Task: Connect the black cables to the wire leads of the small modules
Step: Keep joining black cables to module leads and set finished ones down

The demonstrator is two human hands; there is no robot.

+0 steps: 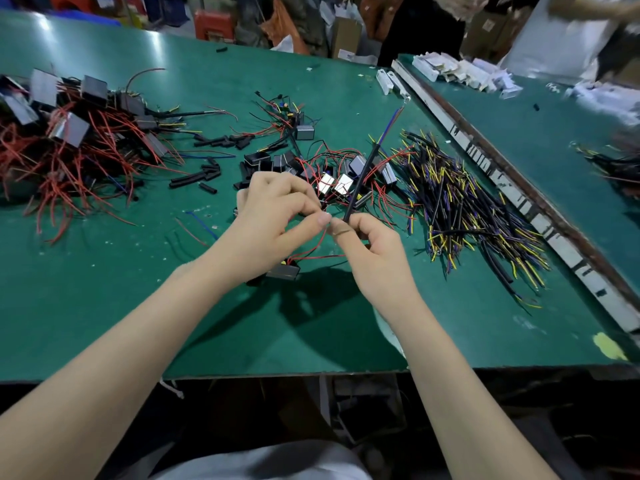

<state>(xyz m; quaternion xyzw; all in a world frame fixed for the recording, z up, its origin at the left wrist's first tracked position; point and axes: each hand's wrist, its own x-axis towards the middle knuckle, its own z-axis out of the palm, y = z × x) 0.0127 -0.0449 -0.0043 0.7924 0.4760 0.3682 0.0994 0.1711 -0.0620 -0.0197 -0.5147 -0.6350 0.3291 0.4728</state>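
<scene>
A single head-worn camera looks forward and down, close over a green table [104, 289] whose near edge crosses the lower frame. The forearms enter from 7 and 5 o'clock, and the wide lens bows the far edge toward 12.

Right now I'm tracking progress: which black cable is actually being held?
The black cable rising from the right hand, apart from the cable pile on the table.

Where the red lead [313, 245] meets the black cable [360, 181] is hidden by fingertips [323, 219], and the red-wired pile [52, 140] at the table's [104, 306] left edge is cut off.
</scene>
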